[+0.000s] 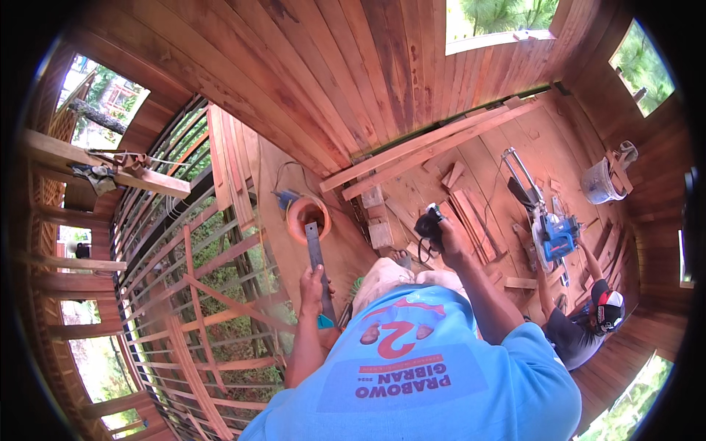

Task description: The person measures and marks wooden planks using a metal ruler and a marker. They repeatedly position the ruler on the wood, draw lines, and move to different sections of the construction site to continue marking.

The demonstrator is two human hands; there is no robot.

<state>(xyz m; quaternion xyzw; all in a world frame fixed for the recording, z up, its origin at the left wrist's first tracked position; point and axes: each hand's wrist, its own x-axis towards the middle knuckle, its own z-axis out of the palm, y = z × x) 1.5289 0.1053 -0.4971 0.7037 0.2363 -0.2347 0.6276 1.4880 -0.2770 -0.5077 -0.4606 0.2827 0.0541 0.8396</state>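
Observation:
My left hand (pixel 312 292) is closed around a long, flat dark grey bar (pixel 315 246) with a small hole near its far end. Something teal shows at the bar's near end, by my blue shirt; its kind is unclear. The bar's tip overlaps the orange bucket (pixel 296 224) in the picture; I cannot tell if they touch. My right hand (pixel 456 241) grips a small black object (pixel 429 223) with a thin black loop hanging from it. Its exact kind cannot be made out, and my fingers hide part of it.
At right a co-worker (pixel 577 334) bends at a blue mitre saw (pixel 555 235). Stacked boards (pixel 474 224) and offcuts lie on the plywood floor. A white bucket (pixel 603 182) stands at far right. Open floor framing (pixel 198 294) with gaps lies left. A blue tool (pixel 287 198) sits beside the orange bucket.

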